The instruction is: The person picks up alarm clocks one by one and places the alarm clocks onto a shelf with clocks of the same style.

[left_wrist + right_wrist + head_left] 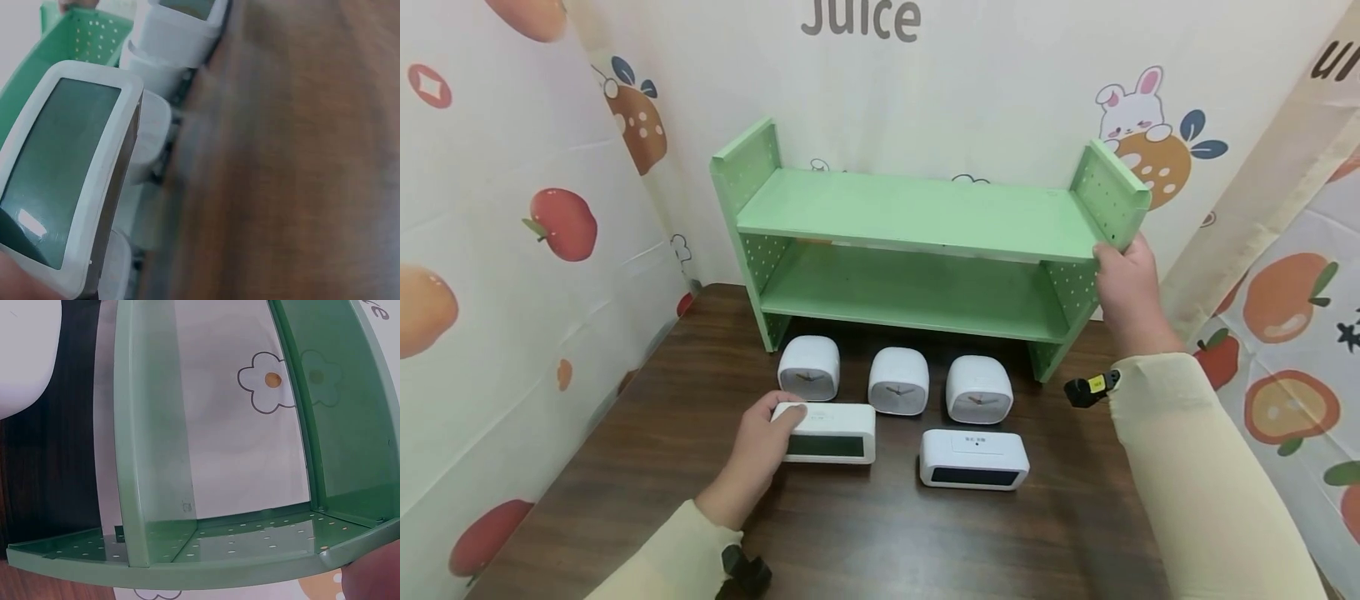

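My left hand (758,446) grips the left end of a white digital clock (833,421), thumb on its top. In the left wrist view the same clock's dark display (59,162) stands out close to the camera, with a fingertip at its lower corner. My right hand (1131,287) holds the right side panel of a green two-tier shelf (910,208) just below the upper board. Seen from the right wrist, the shelf's perforated side panel (269,540) runs along the bottom, and the hand shows only at the lower right corner.
Three small white analog clocks (898,375) stand in a row before the shelf. Another white digital clock (975,454) sits on the dark wooden table (850,533) to the right. Behind and beside the table hang fruit-printed curtains (655,67).
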A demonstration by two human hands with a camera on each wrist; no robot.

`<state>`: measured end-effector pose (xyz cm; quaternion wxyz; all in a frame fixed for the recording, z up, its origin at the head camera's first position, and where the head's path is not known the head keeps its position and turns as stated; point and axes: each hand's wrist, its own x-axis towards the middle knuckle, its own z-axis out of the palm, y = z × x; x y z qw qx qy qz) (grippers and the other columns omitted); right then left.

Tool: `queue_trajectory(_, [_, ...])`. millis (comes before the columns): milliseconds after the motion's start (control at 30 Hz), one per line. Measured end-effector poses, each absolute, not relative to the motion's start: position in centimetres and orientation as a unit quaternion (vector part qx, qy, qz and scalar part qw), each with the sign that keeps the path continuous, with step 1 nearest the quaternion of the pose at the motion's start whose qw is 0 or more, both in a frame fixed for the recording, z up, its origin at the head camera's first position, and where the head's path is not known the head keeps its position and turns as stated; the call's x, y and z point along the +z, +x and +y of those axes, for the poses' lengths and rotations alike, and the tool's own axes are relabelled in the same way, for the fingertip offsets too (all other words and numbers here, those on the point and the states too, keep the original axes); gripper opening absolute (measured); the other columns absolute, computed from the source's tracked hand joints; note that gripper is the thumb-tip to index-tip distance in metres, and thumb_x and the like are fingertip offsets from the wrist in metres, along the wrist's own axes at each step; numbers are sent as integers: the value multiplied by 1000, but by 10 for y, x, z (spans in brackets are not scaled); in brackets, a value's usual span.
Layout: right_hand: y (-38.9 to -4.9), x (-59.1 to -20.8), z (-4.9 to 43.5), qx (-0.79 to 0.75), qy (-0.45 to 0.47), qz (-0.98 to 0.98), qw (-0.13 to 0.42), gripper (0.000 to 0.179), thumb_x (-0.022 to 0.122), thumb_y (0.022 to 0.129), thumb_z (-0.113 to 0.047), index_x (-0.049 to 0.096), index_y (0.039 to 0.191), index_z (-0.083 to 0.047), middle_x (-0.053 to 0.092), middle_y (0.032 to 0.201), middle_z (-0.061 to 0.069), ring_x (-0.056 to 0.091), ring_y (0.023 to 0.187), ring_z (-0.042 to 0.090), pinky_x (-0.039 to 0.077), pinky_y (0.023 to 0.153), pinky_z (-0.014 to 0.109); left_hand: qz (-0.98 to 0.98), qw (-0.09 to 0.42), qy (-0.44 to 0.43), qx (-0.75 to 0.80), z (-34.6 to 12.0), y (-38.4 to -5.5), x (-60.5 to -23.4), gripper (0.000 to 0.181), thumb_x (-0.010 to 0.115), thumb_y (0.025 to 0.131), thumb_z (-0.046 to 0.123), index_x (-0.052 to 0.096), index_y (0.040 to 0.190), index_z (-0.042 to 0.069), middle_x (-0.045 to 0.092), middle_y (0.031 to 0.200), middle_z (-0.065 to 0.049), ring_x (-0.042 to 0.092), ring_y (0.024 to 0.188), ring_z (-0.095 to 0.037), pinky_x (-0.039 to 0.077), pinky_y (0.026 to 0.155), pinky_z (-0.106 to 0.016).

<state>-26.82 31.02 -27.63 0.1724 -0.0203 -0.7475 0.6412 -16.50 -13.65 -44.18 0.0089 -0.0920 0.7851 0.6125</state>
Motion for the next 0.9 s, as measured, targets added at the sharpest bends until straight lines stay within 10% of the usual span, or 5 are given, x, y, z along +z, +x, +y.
queue_trajectory(900, [-265,-274,313,606,-19,-781,151,52,32,110,-24,29,162,-22,39,160,6,39,144,20,27,121,49,771,-28,8,637,-103,-219,-296,28,60,97,25,67,114,4,55,133,-9,46,124,-26,38,107,-45])
